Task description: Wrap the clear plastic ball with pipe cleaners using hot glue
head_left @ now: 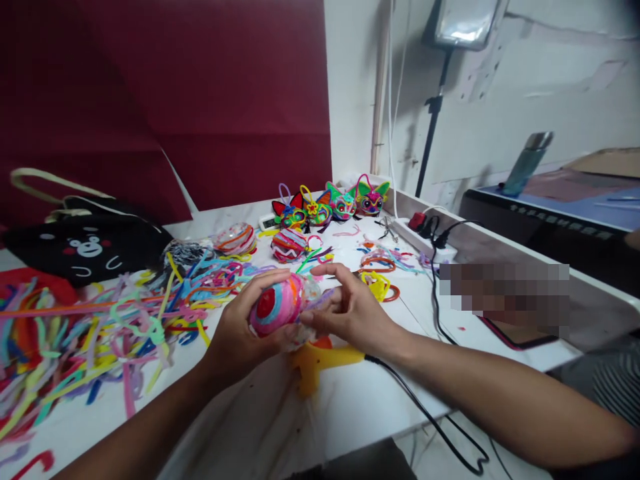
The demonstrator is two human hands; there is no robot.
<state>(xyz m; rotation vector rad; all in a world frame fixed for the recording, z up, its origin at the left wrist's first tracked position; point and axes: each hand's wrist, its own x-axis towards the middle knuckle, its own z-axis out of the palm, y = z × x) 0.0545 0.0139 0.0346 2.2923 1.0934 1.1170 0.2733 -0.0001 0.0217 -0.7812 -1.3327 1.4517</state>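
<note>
My left hand [240, 327] is wrapped round a ball [277, 307] covered in pink, blue, orange and red fuzzy strips, its right side still clear and shiny. At that right side, my right hand [350, 310] pinches a purple fuzzy strip [323, 300] between thumb and fingers. Just below the hands a yellow glue gun [335, 355] lies on the white table [360, 393], its black cord running off to the right.
Many coloured fuzzy strips [125, 333] cover the left side. Behind are two striped balls [290, 245], several animal-face ornaments [343, 201] and a black bag [95, 247]. A power strip [425, 239] and a phone-like object [520, 333] are at right.
</note>
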